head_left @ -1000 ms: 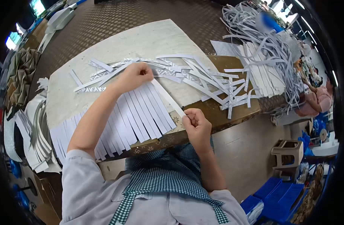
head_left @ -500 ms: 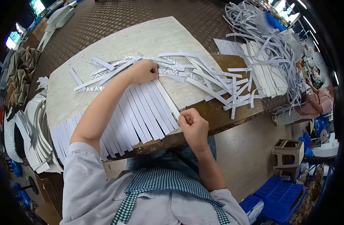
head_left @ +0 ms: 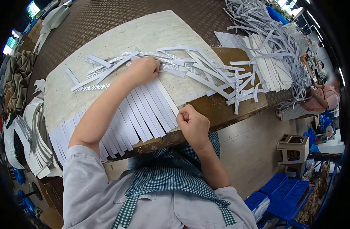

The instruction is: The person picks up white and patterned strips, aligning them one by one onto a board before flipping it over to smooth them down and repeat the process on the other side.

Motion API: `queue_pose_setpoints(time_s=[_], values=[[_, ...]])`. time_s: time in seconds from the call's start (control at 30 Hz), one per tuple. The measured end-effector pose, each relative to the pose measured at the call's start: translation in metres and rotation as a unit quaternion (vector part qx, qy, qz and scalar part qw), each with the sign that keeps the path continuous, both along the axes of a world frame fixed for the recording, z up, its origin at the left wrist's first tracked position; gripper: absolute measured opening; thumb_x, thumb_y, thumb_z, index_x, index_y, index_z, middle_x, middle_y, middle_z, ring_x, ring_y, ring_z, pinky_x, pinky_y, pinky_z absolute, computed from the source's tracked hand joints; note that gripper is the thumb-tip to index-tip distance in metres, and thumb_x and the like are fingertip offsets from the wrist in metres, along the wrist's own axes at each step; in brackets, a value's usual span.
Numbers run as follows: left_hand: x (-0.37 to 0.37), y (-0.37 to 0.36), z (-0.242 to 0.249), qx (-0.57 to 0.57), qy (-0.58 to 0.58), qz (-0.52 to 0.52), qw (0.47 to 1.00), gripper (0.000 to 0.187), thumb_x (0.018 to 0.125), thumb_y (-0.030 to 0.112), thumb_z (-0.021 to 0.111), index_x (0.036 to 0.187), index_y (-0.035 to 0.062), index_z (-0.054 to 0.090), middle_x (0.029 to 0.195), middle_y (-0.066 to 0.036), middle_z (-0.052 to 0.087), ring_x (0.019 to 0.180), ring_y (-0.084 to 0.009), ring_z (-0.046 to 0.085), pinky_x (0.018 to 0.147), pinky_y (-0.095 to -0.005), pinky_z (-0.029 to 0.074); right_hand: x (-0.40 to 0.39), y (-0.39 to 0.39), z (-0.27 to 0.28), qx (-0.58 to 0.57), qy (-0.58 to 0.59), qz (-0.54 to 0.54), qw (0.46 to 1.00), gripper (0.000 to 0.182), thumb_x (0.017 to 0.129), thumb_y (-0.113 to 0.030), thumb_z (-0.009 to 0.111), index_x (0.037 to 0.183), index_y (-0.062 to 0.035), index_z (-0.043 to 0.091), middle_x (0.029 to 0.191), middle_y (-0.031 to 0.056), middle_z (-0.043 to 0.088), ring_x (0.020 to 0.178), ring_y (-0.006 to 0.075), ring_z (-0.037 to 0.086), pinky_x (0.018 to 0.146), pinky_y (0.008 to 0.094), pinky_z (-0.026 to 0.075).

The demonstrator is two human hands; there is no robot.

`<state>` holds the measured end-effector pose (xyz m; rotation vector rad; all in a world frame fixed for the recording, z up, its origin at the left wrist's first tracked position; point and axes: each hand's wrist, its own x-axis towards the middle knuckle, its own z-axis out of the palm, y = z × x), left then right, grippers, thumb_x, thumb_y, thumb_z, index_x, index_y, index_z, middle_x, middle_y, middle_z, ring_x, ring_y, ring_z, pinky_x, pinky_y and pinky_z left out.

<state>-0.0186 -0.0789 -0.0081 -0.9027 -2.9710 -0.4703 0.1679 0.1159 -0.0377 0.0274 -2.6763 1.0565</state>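
A row of white strips [head_left: 142,114] lies side by side on a pale board [head_left: 140,32], their lower ends reaching the table's front edge. At the right end of this row, one narrow white strip [head_left: 167,95] runs between my two hands. My left hand [head_left: 143,70] is closed at its upper end, with the fingertips partly hidden. Down at the lower end my right hand [head_left: 193,124] is closed in a pinch. Loose white and silver-patterned strips [head_left: 211,78] lie in a jumble beyond the row, some beside my left hand.
A tangled heap of long grey-white strips [head_left: 260,36] rises at the back right, beside flat white strips [head_left: 264,70]. Curved white pieces [head_left: 34,141] are stacked at the left. A stool [head_left: 293,150] and blue crates [head_left: 283,194] stand on the floor. Another person [head_left: 323,99] is at far right.
The view has shifted slightly, so the table appears a little higher and further left. Both my hands stay closed at the two ends of the same strip, with little movement against the board.
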Motion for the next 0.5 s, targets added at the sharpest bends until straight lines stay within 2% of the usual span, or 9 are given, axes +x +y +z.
queue_pose_setpoints(time_s=[0.1, 0.17, 0.2, 0.3, 0.33, 0.37, 0.4, 0.47, 0.5], values=[[0.003, -0.001, 0.003, -0.021, -0.034, 0.006, 0.999, 0.014, 0.082, 0.016, 0.064, 0.089, 0.0048, 0.068, 0.098, -0.013, 0.068, 0.09, -0.033, 0.066, 0.077, -0.0442, 0.053, 0.0, 0.001, -0.005, 0.057, 0.017, 0.015, 0.998, 0.006, 0.085, -0.016, 0.068, 0.086, -0.0113, 0.063, 0.072, 0.0048, 0.065, 0.061, 0.0279, 0.064, 0.056, 0.0397, 0.05], [0.003, -0.005, 0.003, 0.002, -0.037, 0.003, 0.999, 0.015, 0.085, 0.016, 0.064, 0.093, 0.0045, 0.069, 0.097, -0.013, 0.068, 0.09, -0.0321, 0.067, 0.077, -0.0429, 0.053, -0.001, 0.002, -0.004, 0.098, 0.049, 0.03, 0.994, 0.007, 0.086, -0.017, 0.067, 0.085, -0.0108, 0.064, 0.076, 0.0055, 0.065, 0.062, 0.0282, 0.064, 0.056, 0.04, 0.05], [0.002, -0.007, 0.002, 0.014, -0.039, 0.001, 0.999, 0.016, 0.086, 0.016, 0.063, 0.094, 0.0043, 0.069, 0.096, -0.013, 0.068, 0.09, -0.0317, 0.067, 0.077, -0.0423, 0.053, -0.001, 0.004, -0.002, 0.078, 0.044, 0.03, 0.995, 0.007, 0.086, -0.016, 0.068, 0.085, -0.0106, 0.064, 0.076, 0.0056, 0.065, 0.062, 0.0279, 0.064, 0.056, 0.0395, 0.05], [0.0, -0.013, -0.005, 0.13, -0.045, 0.081, 0.987, 0.017, 0.089, 0.017, 0.063, 0.097, 0.0035, 0.07, 0.095, -0.013, 0.068, 0.089, -0.0294, 0.067, 0.077, -0.0402, 0.053, -0.002, 0.008, 0.008, 0.018, 0.033, 0.018, 0.999, 0.006, 0.086, -0.015, 0.069, 0.084, -0.0103, 0.066, 0.078, 0.0055, 0.065, 0.064, 0.0271, 0.064, 0.057, 0.0379, 0.05], [-0.001, -0.014, -0.003, 0.135, -0.063, 0.084, 0.985, 0.016, 0.09, 0.017, 0.063, 0.097, 0.0033, 0.069, 0.095, -0.013, 0.067, 0.086, -0.0269, 0.067, 0.077, -0.038, 0.053, -0.005, 0.01, 0.009, -0.001, 0.033, 0.007, 0.999, 0.006, 0.086, -0.015, 0.07, 0.084, -0.0105, 0.067, 0.077, 0.0051, 0.065, 0.064, 0.0267, 0.064, 0.057, 0.0373, 0.05], [-0.002, -0.014, -0.004, 0.136, -0.053, 0.073, 0.987, 0.017, 0.09, 0.018, 0.063, 0.097, 0.0044, 0.07, 0.095, -0.013, 0.067, 0.088, -0.0287, 0.067, 0.078, -0.0394, 0.053, -0.009, 0.012, 0.011, -0.02, 0.032, -0.003, 0.999, 0.005, 0.086, -0.014, 0.071, 0.083, -0.0107, 0.067, 0.077, 0.0047, 0.064, 0.064, 0.0263, 0.065, 0.057, 0.0368, 0.05], [-0.003, -0.014, -0.006, 0.138, -0.043, 0.063, 0.988, 0.017, 0.089, 0.018, 0.063, 0.098, 0.0054, 0.07, 0.095, -0.013, 0.067, 0.089, -0.0305, 0.067, 0.079, -0.0409, 0.053, -0.016, 0.016, 0.011, -0.013, 0.038, 0.0, 0.999, 0.005, 0.086, -0.011, 0.072, 0.088, -0.0072, 0.07, 0.077, 0.0065, 0.063, 0.064, 0.0194, 0.062, 0.059, 0.033, 0.049], [-0.005, -0.01, -0.006, 0.136, -0.028, 0.059, 0.989, 0.018, 0.088, 0.018, 0.064, 0.1, 0.0069, 0.07, 0.096, -0.012, 0.066, 0.091, -0.0318, 0.067, 0.08, -0.0422, 0.053, -0.037, 0.022, 0.01, 0.004, 0.09, 0.004, 0.996, 0.008, 0.086, -0.011, 0.071, 0.093, -0.0071, 0.072, 0.082, 0.0068, 0.065, 0.066, 0.0211, 0.064, 0.061, 0.0323, 0.05], [-0.004, -0.006, -0.005, 0.132, -0.023, 0.065, 0.989, 0.018, 0.087, 0.018, 0.064, 0.101, 0.0073, 0.07, 0.097, -0.011, 0.066, 0.091, -0.0313, 0.067, 0.081, -0.0421, 0.053, -0.049, 0.025, 0.012, -0.009, 0.069, 0.007, 0.998, 0.014, 0.087, -0.014, 0.07, 0.099, -0.008, 0.073, 0.092, 0.0076, 0.066, 0.075, 0.0242, 0.067, 0.067, 0.0344, 0.052]])
